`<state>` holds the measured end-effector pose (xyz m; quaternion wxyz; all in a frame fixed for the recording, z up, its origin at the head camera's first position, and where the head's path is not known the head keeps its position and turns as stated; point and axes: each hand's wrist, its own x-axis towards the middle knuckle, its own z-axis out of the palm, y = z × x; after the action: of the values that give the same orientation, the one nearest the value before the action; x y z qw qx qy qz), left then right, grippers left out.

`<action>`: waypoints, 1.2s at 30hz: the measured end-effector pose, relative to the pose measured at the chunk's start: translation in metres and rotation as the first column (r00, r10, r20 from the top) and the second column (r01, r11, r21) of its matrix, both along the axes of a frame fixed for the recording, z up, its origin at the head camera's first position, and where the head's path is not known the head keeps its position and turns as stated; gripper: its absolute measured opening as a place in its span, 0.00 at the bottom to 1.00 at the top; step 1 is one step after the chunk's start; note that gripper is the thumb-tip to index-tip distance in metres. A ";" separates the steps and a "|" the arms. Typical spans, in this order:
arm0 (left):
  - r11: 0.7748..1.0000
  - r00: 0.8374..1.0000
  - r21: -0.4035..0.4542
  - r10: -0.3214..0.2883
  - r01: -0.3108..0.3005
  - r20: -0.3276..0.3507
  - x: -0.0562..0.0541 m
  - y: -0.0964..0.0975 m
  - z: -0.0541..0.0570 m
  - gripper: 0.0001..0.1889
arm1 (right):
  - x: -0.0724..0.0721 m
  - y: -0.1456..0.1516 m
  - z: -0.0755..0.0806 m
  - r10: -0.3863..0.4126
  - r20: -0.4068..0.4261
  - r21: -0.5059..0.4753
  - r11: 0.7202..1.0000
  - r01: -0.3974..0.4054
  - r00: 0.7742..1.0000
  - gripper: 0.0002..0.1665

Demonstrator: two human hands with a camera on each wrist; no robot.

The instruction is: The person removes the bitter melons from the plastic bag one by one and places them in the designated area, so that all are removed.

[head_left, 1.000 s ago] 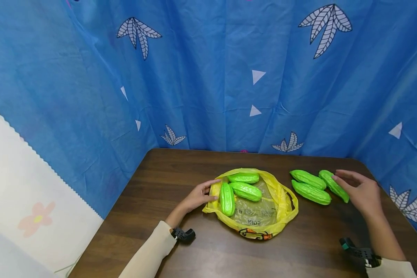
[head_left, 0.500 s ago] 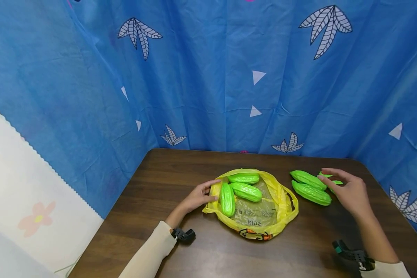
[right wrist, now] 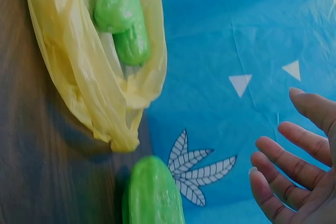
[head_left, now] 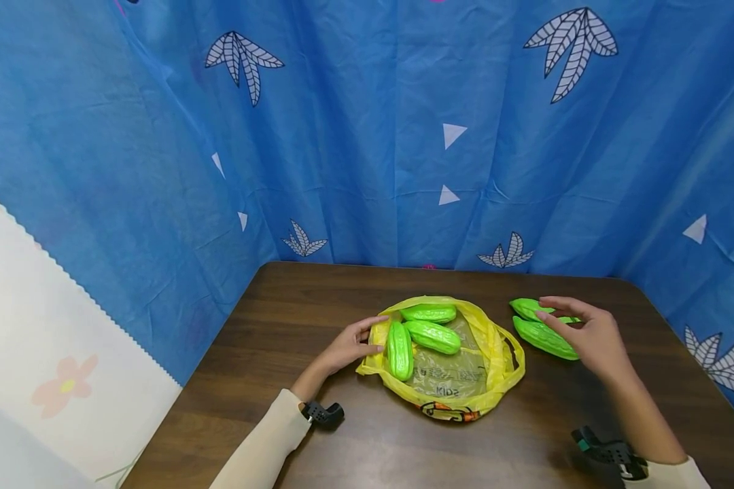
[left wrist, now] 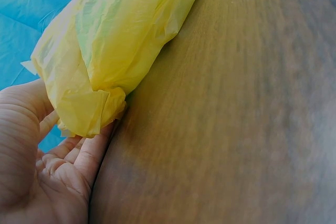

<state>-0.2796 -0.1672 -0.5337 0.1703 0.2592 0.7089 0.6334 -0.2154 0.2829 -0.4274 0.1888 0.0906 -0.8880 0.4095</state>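
Observation:
A yellow plastic bag [head_left: 501, 370] lies open-mouthed on the table, with three shiny green bitter melons [head_left: 433, 337] inside. My left hand [head_left: 346, 345] holds the bag's left edge; the left wrist view has the bag's bunched corner [left wrist: 86, 111] between thumb and fingers. To the right of the bag, two more bitter melons [head_left: 544, 337] lie side by side, the farther one partly covered by my right hand [head_left: 596, 339]. That hand hovers over them, and in the right wrist view its fingers [right wrist: 283, 156] are spread loosely with nothing between them, beside a bitter melon [right wrist: 152, 192].
The dark wooden table [head_left: 318, 292] has rounded far corners. A blue curtain [head_left: 367, 136] with leaf prints hangs behind and along its sides. White cloth with a flower print [head_left: 67, 384] shows at the left.
My right hand has moved left, from the rightmost bitter melon to over the other two. That rightmost one is now hidden behind the hand. The left hand and bag stay put.

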 end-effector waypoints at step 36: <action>1.000 1.000 -0.004 0.010 -0.010 0.014 -0.001 0.001 0.000 0.35 | 0.002 -0.075 -0.021 0.240 0.117 0.013 0.970 -0.243 0.964 0.22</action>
<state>-0.2805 -0.1661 -0.5337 0.1725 0.2507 0.7101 0.6349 -0.2131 0.2079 -0.4481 0.0850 0.1768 -0.8852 0.4219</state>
